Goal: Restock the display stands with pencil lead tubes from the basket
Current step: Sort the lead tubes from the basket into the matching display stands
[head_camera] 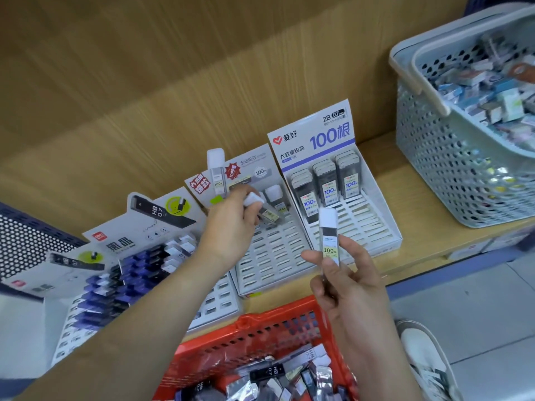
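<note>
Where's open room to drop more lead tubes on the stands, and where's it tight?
Free: middle stand slots in front of the left hand; right stand front rows, below its three tube columns; bare shelf strip between that stand and the grey basket. Crowded: left stand, mostly packed with blue tubes.

Four display stands (314, 141) sit along the shelf (405, 180). One red basket (260, 331), one grey basket (434, 157). The left hand (231, 227) holds two lead tubes (215, 172), the right hand (347, 276) one.

Red basket (260, 331) cut by bottom edge; grey basket (434, 169) by right.
</note>
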Tool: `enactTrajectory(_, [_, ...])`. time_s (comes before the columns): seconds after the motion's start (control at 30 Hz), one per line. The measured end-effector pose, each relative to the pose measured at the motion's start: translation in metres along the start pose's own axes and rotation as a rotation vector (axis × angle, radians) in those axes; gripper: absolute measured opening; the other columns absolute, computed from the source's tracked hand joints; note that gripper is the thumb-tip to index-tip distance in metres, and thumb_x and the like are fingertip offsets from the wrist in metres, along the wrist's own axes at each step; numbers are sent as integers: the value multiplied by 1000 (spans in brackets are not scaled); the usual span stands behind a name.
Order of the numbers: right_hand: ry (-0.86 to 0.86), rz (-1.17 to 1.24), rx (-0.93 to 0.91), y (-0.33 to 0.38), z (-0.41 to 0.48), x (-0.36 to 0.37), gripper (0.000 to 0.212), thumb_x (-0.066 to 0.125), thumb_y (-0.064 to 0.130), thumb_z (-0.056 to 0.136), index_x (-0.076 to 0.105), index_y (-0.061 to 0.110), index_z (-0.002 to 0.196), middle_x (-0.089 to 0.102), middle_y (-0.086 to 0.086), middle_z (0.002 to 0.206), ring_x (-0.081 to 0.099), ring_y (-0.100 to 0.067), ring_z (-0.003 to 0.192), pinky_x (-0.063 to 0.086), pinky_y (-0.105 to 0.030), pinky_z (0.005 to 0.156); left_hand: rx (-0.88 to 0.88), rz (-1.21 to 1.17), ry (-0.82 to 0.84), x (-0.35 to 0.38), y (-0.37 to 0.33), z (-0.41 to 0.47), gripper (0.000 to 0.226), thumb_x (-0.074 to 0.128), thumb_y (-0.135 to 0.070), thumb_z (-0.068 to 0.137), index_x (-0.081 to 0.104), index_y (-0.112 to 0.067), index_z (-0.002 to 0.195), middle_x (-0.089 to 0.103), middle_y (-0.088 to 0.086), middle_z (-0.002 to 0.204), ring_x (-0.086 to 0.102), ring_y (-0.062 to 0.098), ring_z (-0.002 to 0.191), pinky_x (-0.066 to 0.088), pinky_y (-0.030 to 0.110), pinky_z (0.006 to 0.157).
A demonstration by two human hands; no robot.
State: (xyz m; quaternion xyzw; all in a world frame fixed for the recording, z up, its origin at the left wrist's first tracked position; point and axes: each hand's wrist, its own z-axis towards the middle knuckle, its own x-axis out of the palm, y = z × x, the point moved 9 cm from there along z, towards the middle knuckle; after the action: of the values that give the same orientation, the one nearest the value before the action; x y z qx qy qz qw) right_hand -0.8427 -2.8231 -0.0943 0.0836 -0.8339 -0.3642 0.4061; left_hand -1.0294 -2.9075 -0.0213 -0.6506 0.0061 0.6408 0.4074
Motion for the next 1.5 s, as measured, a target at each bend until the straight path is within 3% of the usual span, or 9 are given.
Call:
enactTrajectory(0.13, [13, -38, -9, -5, 3, 1, 31, 48, -1, 99, 52, 23, 117, 75, -13, 92, 44, -13, 46, 34, -20, 45, 51, 28, -13, 9, -3, 9, 6, 53, -22, 96, 51, -19, 100, 67, 8, 79, 63, 29, 66, 53, 44, 64])
enactTrajectory(0.27, [21, -57, 6, -8, 3, 0, 32, 48, -1, 99, 52, 22, 119, 76, -13, 91, 44, -13, 47, 35, -20, 46, 89, 97, 15, 16, -3, 14, 8, 55, -27, 95, 57, -21, 100, 68, 5, 82, 64, 26, 69, 52, 37, 66])
enactTrajectory(0.47, [1, -78, 9, -9, 3, -5, 30, 49, -1, 98, 54, 21, 119, 75, -14, 90, 41, -13, 48, 31, -21, 47, 222, 163, 13, 12, -25, 15, 18, 50, -27, 97, 62, -13, 91, 60, 4, 72, 54, 21, 71, 37, 33, 61])
enactTrajectory(0.63, [-17, -80, 34, -11, 4, -9, 33, 49, -1, 98, 57, 25, 118, 75, -13, 89, 40, -14, 52, 34, -28, 57, -21, -79, -30, -13, -8, 20, 14, 56, -26, 87, 68, -24, 81, 60, -3, 61, 63, 22, 67, 55, 33, 65])
enactTrajectory(0.73, [-30, -85, 50, -13, 4, -12, 35, 49, -1, 98, 59, 28, 116, 74, -13, 88, 39, -15, 54, 33, -29, 58, -56, -80, -10, -19, -9, 18, 15, 61, -25, 86, 70, -28, 75, 61, -11, 59, 62, 16, 65, 52, 24, 66])
enactTrajectory(0.83, [-34, -97, 49, -15, 4, -13, 35, 49, -1, 98, 61, 29, 114, 74, -15, 88, 37, -16, 55, 32, -30, 57, 88, 144, 29, -18, -24, 12, 11, 61, -18, 90, 71, -22, 94, 52, -15, 60, 49, 5, 56, 38, 17, 56])
enactTrajectory(0.93, [-36, -112, 49, -18, 5, -12, 35, 50, -1, 97, 63, 28, 110, 73, -15, 85, 37, -15, 55, 33, -30, 57, 130, 216, 6, -16, -26, 12, 18, 64, -17, 88, 63, -22, 106, 63, -3, 79, 59, 16, 72, 48, 26, 68])
enactTrajectory(1.37, [-53, -166, 55, -29, 9, -16, 29, 55, -2, 96, 68, 22, 107, 68, -13, 76, 46, -14, 52, 40, -29, 56, 458, 297, 57, 18, -50, 20, 26, 57, -8, 90, 70, -13, 112, 68, 10, 101, 63, 30, 92, 53, 37, 80])
enactTrajectory(1.5, [-89, -183, 6, -24, 10, -19, 18, 62, 6, 94, 66, 18, 108, 68, -10, 76, 51, -14, 49, 44, -25, 48, 402, 274, -7, 19, -48, 24, 24, 62, -5, 88, 71, -11, 109, 63, 13, 98, 61, 33, 90, 51, 35, 78])
